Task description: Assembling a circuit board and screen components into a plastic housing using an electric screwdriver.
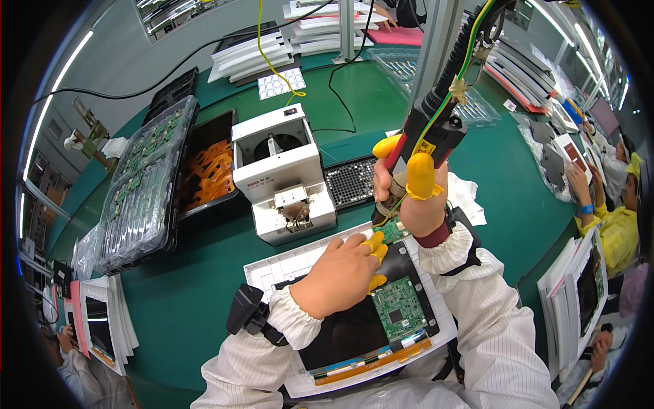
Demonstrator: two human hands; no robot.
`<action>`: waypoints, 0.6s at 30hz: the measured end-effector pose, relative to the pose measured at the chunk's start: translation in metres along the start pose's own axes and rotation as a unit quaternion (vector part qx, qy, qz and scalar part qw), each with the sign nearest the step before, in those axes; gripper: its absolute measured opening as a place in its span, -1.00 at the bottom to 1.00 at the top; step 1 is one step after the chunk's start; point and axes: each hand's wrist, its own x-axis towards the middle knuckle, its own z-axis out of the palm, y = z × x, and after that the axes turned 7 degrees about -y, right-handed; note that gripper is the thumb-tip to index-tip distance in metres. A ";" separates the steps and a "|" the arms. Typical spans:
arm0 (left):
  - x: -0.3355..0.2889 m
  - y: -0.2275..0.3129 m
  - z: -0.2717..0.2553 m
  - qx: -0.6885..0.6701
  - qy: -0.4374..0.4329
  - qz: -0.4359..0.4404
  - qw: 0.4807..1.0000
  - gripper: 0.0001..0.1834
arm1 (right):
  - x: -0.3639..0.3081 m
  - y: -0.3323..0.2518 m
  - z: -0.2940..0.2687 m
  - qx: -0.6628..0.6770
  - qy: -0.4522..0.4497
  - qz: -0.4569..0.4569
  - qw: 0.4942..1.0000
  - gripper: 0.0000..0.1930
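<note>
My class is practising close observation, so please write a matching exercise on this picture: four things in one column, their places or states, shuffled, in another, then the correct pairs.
Things
1. Left hand
2. Right hand
3. Orange parts
4. White machine

Places or states
A. Piled in a black tray
B. Wrapped around a red-and-black power tool
C. Immediately right of the black tray
D. Palm down over a white-framed panel

Right pairs
1-D, 2-B, 3-A, 4-C
</note>
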 end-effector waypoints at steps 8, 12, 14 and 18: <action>0.001 0.001 -0.002 0.000 -0.010 -0.006 1.000 -0.73 | -0.001 -0.001 0.002 0.017 0.008 0.004 1.000 -0.73; 0.001 0.001 -0.002 -0.001 -0.013 -0.005 1.000 -0.72 | 0.000 -0.002 0.003 0.022 0.010 0.004 1.000 -0.75; 0.001 0.000 -0.002 -0.002 -0.008 -0.004 1.000 -0.72 | 0.000 -0.002 0.003 0.026 0.006 0.003 1.000 -0.75; 0.000 0.001 -0.003 -0.005 -0.005 -0.004 1.000 -0.73 | 0.001 -0.003 0.003 0.012 0.003 0.012 1.000 -0.75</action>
